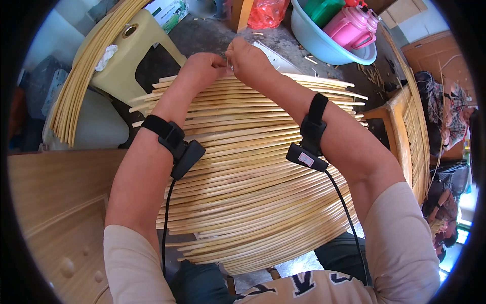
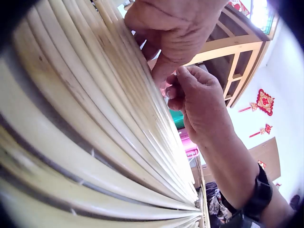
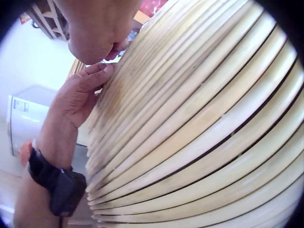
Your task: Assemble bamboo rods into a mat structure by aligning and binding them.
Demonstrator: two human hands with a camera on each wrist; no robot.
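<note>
Pale, slender sticks (image 1: pixel 243 152) lie side by side as a mat, crossed by thin tie lines, between the person's lap and the far edge. Both hands work close together at that far edge. The left hand (image 1: pixel 202 71) pinches a fine thread (image 1: pixel 229 65) at the outermost sticks, its fingertips right at the edge in the right wrist view. Just to its right, the right hand (image 1: pixel 248 58) grips the thread between thumb and curled fingers, a little above the sticks. In the left wrist view, the left hand (image 2: pixel 175 28) partly hides the mat's edge.
A beige plastic stool (image 1: pixel 126 61) stands at the far left, with a bundle of long sticks (image 1: pixel 83 76) across it. Beyond the mat on the right, a light blue basin (image 1: pixel 324 48) holds a pink jug (image 1: pixel 347 28). A wooden frame (image 1: pixel 400 131) borders the right side.
</note>
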